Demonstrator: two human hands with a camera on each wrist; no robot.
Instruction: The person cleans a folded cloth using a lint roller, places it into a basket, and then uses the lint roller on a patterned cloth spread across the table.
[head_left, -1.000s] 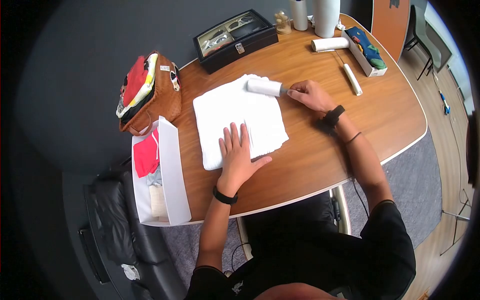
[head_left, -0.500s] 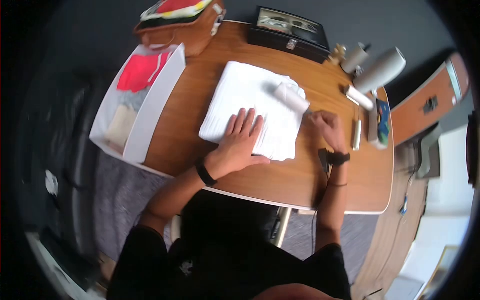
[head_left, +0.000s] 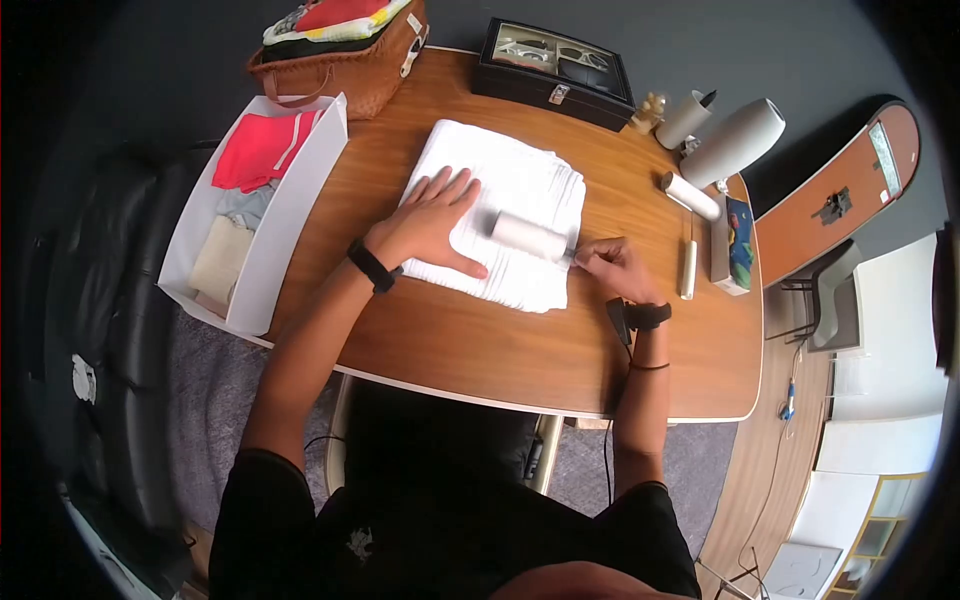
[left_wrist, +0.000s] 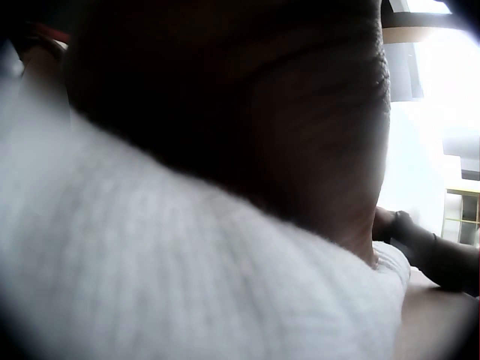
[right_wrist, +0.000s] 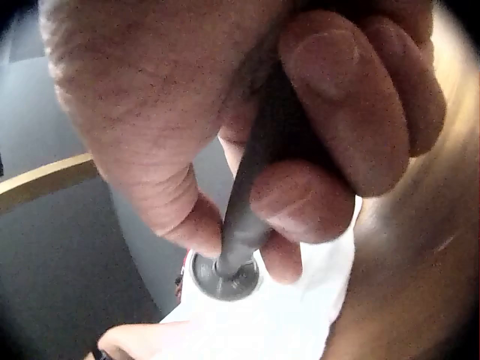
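Note:
A lint roller [head_left: 530, 237] with a white sheet lies across the folded white garment [head_left: 500, 150] on the wooden table. My right hand [head_left: 615, 268] grips its grey handle [right_wrist: 244, 217], fingers curled round it in the right wrist view. My left hand [head_left: 425, 228] rests flat on the garment's left part, fingers spread and thumb pointing toward the roller. Up close in the left wrist view, the ribbed white fabric [left_wrist: 187, 270] lies beneath the dark underside of that hand.
To the left, a white box [head_left: 300, 200] holds folded clothes, with a brown basket [head_left: 350, 80] of clothes behind. A black glasses case [head_left: 555, 95] stands at the back. On the right are a white roll [head_left: 690, 196], a thin white stick [head_left: 689, 270] and a box of socks [head_left: 733, 250].
My left hand has shifted from the garment's near edge toward its left side. The roller, held in my right hand, has come from the garment's far part nearer to me. The head view has turned.

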